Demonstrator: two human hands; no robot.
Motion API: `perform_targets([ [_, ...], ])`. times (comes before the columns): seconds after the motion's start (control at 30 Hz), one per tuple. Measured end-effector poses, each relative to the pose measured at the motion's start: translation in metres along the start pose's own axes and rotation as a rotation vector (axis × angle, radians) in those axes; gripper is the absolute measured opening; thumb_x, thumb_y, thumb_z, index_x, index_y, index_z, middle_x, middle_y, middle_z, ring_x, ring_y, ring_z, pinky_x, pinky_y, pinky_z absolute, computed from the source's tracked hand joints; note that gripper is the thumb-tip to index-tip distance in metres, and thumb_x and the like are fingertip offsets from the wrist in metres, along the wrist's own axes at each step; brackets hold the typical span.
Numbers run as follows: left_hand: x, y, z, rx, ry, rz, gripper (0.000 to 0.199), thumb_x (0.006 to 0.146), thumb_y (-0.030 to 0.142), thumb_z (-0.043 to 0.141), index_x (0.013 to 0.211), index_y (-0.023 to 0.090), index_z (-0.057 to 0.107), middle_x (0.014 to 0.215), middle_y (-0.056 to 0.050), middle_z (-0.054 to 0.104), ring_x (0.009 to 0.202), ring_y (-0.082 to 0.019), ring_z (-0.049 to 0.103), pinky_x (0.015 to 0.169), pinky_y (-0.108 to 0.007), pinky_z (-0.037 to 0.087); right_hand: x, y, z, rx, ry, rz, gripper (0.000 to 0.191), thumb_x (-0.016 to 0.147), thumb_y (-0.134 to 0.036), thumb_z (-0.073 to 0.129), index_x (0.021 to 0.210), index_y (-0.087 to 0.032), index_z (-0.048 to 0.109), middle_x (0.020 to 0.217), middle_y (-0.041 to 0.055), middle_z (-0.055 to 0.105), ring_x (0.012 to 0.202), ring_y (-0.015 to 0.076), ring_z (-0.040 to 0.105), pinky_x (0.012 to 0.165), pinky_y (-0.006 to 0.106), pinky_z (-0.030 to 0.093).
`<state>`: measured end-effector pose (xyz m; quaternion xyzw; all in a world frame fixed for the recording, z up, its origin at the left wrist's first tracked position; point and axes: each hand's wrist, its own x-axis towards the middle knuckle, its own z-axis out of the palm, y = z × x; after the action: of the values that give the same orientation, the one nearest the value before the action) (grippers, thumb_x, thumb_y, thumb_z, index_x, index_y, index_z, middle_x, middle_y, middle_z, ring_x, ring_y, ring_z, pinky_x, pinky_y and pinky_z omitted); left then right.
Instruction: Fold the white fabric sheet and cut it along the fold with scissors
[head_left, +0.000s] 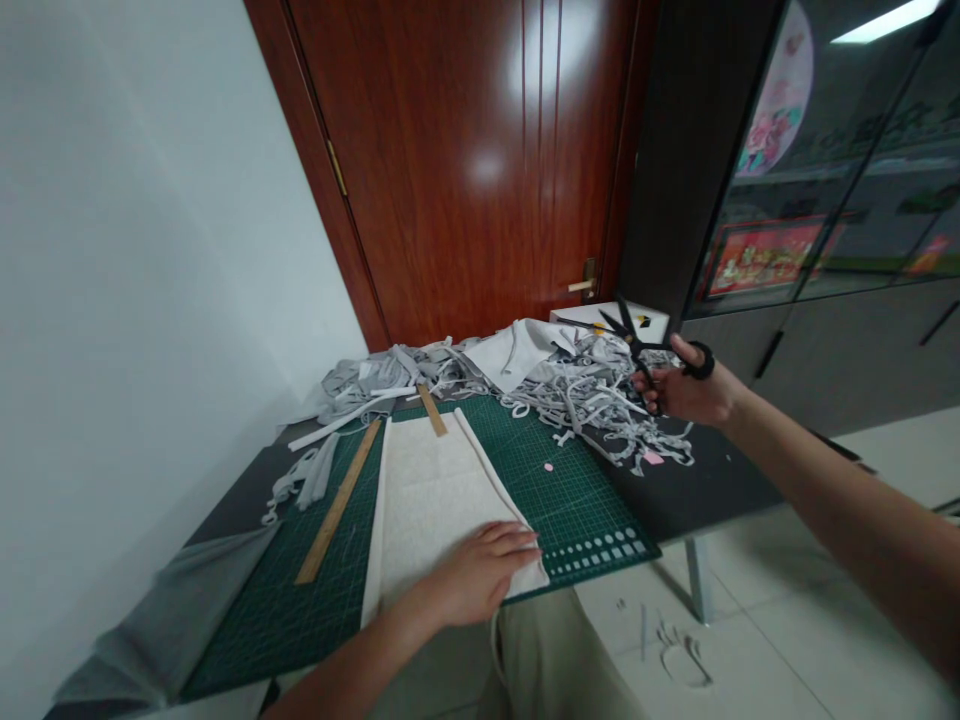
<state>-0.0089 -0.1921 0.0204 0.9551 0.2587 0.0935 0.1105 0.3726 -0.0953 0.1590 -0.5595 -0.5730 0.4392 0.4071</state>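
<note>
A long piece of cream fabric (427,490) lies on a green cutting mat (517,440), with folded strips along its sides. My left hand (484,570) rests flat on the fabric's near right corner, fingers stretched out. Raised above the table's right side, my right hand (686,385) holds black scissors (636,342) by the handles, their blades apart and pointing up and left. One wooden ruler (433,411) lies across the fabric's far end. Another wooden ruler (337,505) is on the mat to the left of the fabric.
Grey and white fabric scraps (585,390) are heaped along the table's back, with a white box (652,322) behind them. Grey cloth (187,610) drapes over the left front. A wooden door (465,170) stands behind, and cut scraps (682,655) lie on the floor.
</note>
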Motion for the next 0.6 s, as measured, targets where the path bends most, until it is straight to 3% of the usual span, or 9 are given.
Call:
perform_targets([
  [0.1, 0.000, 0.001, -0.001, -0.004, 0.004, 0.004, 0.055, 0.080, 0.008, 0.046, 0.133, 0.024, 0.050, 0.141, -0.002, 0.048, 0.130, -0.019, 0.041, 0.111, -0.038, 0.031, 0.010, 0.020, 0.015, -0.068, 0.038, 0.097, 0.050, 0.079, -0.064, 0.046, 0.069, -0.018, 0.062, 0.055, 0.0031, 0.055, 0.054, 0.0159, 0.048, 0.051, 0.028, 0.039],
  [0.17, 0.001, 0.001, -0.002, -0.013, 0.002, 0.001, 0.055, 0.079, 0.007, 0.047, 0.131, 0.023, 0.052, 0.140, -0.002, 0.049, 0.130, -0.019, 0.042, 0.111, -0.037, 0.031, 0.016, 0.034, 0.021, -0.146, 0.116, 0.145, 0.037, 0.063, -0.053, 0.071, 0.062, -0.020, 0.056, 0.042, -0.0040, 0.042, 0.046, 0.0136, 0.041, 0.045, 0.026, 0.029],
  [0.23, 0.002, 0.001, -0.003, -0.024, 0.003, -0.007, 0.054, 0.078, 0.006, 0.047, 0.130, 0.023, 0.054, 0.139, -0.002, 0.050, 0.129, -0.018, 0.042, 0.111, -0.037, 0.032, 0.019, 0.043, 0.024, -0.180, 0.183, 0.158, 0.041, 0.048, -0.042, 0.083, 0.065, -0.021, 0.052, 0.040, -0.0074, 0.038, 0.043, 0.0121, 0.037, 0.044, 0.025, 0.022],
  [0.3, 0.003, 0.001, -0.002, -0.032, 0.008, -0.014, 0.053, 0.079, 0.006, 0.047, 0.128, 0.023, 0.055, 0.138, -0.002, 0.051, 0.129, -0.018, 0.043, 0.110, -0.036, 0.033, 0.016, 0.044, 0.024, -0.154, 0.204, 0.136, 0.053, 0.042, -0.041, 0.085, 0.076, -0.022, 0.049, 0.045, -0.0067, 0.046, 0.045, 0.0119, 0.038, 0.043, 0.025, 0.022],
  [0.4, 0.004, -0.001, -0.001, -0.040, 0.020, -0.011, 0.051, 0.081, 0.007, 0.047, 0.128, 0.025, 0.055, 0.138, -0.001, 0.052, 0.128, -0.017, 0.043, 0.110, -0.036, 0.033, 0.005, 0.035, 0.024, -0.036, 0.130, 0.061, 0.057, 0.050, -0.057, 0.076, 0.085, -0.024, 0.045, 0.067, -0.0005, 0.062, 0.052, 0.0122, 0.044, 0.046, 0.024, 0.032],
  [0.5, 0.004, -0.002, -0.001, -0.041, 0.016, 0.008, 0.047, 0.085, 0.011, 0.047, 0.130, 0.024, 0.053, 0.138, -0.002, 0.051, 0.129, -0.017, 0.042, 0.111, -0.035, 0.031, -0.007, 0.022, 0.027, 0.131, 0.051, -0.031, 0.051, 0.060, -0.066, 0.064, 0.080, -0.024, 0.043, 0.081, 0.0024, 0.064, 0.056, 0.0111, 0.044, 0.048, 0.024, 0.037],
  [0.6, 0.002, 0.000, -0.004, -0.009, -0.010, 0.013, 0.043, 0.091, 0.017, 0.044, 0.133, 0.024, 0.049, 0.140, -0.002, 0.049, 0.133, -0.018, 0.038, 0.113, -0.037, 0.028, -0.028, 0.015, 0.037, 0.303, 0.016, -0.075, 0.046, 0.063, -0.059, 0.068, 0.074, -0.025, 0.041, 0.078, 0.0007, 0.061, 0.055, 0.0106, 0.042, 0.045, 0.023, 0.035],
])
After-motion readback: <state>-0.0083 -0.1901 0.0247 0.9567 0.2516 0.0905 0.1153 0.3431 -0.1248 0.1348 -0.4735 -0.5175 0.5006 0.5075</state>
